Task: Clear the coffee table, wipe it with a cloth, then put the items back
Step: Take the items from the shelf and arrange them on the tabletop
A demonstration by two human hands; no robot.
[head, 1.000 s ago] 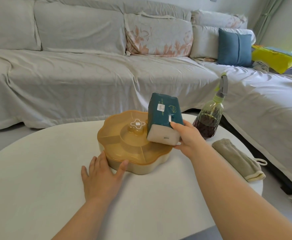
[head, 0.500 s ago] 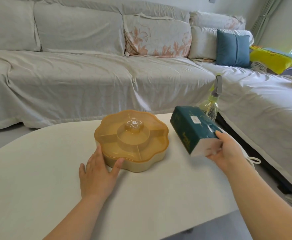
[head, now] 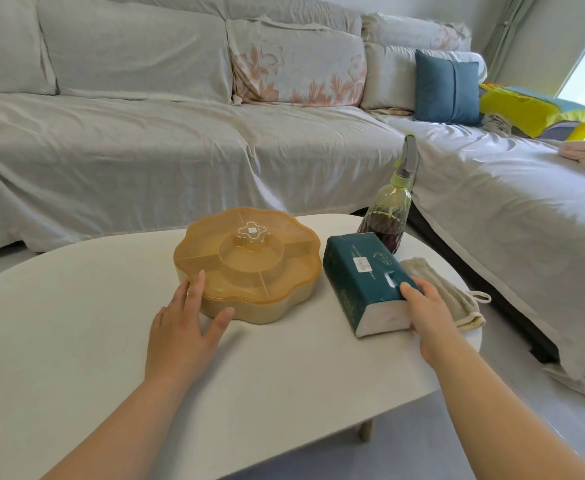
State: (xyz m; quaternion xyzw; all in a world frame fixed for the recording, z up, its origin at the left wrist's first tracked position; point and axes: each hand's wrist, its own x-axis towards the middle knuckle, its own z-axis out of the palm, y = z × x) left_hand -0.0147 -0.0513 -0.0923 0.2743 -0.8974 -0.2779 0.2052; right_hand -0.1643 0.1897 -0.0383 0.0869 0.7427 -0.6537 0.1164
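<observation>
The lidded snack box (head: 249, 265), tissue pack (head: 357, 275), spray bottle (head: 388, 216) and folded cloth (head: 450, 296) all sit on the table (head: 76, 341). The task is probably either barely begun or at the put-back stage, as the surface shows no sign of wiping either way. The left hand (head: 183, 334) rests straight-fingered against the box's near side. The right hand (head: 429, 317) holds the pack's near end, thumb on top, its other fingers hidden behind. The tinted lid obscures the box's contents.

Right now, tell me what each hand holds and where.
Right hand grips the dark green tissue pack at its near white end; left hand only touches the amber flower-shaped plastic snack box.
</observation>
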